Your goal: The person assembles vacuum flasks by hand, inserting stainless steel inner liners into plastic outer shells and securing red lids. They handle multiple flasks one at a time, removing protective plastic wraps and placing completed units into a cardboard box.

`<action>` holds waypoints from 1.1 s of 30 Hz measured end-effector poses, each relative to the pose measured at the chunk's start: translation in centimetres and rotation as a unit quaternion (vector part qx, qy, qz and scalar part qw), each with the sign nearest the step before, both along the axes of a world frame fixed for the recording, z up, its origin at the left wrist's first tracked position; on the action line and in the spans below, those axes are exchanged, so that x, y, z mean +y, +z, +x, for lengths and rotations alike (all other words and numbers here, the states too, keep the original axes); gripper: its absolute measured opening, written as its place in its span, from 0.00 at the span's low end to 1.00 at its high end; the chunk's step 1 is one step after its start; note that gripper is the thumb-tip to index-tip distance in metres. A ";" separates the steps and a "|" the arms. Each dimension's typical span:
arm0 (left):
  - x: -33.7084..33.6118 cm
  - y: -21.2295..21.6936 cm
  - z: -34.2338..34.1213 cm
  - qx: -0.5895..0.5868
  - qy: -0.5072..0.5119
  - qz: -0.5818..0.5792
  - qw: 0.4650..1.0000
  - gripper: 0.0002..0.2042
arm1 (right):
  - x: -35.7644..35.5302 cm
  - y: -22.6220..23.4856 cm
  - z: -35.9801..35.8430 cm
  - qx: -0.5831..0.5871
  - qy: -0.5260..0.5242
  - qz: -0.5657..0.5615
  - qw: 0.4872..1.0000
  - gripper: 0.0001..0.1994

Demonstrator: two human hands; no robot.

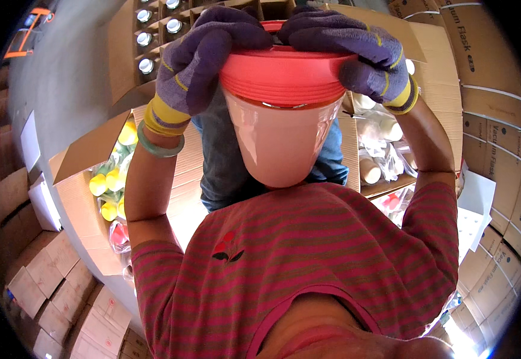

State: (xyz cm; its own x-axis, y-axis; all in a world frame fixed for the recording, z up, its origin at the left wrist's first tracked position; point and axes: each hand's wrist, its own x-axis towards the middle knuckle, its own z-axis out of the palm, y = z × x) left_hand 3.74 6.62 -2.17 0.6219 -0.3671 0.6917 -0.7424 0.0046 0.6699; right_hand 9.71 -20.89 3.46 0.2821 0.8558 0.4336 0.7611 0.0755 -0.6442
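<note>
Cardboard boxes (491, 66) are stacked along the right side. In front of the striped shirt (314, 239), a pink container (278, 140) is held by its red top (284, 75), which is gripped from opposite sides by the gloved left hand (203, 54) and right hand (362, 48), both hands being partly closed around its edge. At the left, yellow-topped items (115, 179) are packed in an open carton (81, 206)

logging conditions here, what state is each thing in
left hand: gloved, gripping the red top
right hand: gloved, gripping the red top
red top: on the pink container
pink container: held by its top
left box: open, filled
right box: open, filled
white-capped bottles: capped
stacked boxes: strapped
</note>
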 end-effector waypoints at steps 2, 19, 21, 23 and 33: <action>0.2 -0.9 -0.4 0.045 -0.004 -0.008 0.999 0.13 | 0.0 -0.3 -0.1 -0.016 0.001 -0.002 1.000 0.26; -2.3 0.7 -2.1 0.062 0.081 0.082 0.991 0.11 | -1.5 -8.1 1.0 0.135 -0.001 0.118 0.984 0.28; -3.6 1.3 -3.5 0.108 0.134 0.082 0.982 0.11 | -0.7 -9.5 1.0 0.193 -0.028 0.099 0.976 0.33; -4.8 1.6 -3.9 0.124 0.173 0.095 0.973 0.11 | -0.6 -10.3 1.0 0.231 -0.037 0.097 0.967 0.37; 0.8 -6.7 0.8 -0.003 0.150 0.064 0.987 0.27 | 1.5 -4.4 -1.9 0.054 -0.071 0.139 0.986 0.27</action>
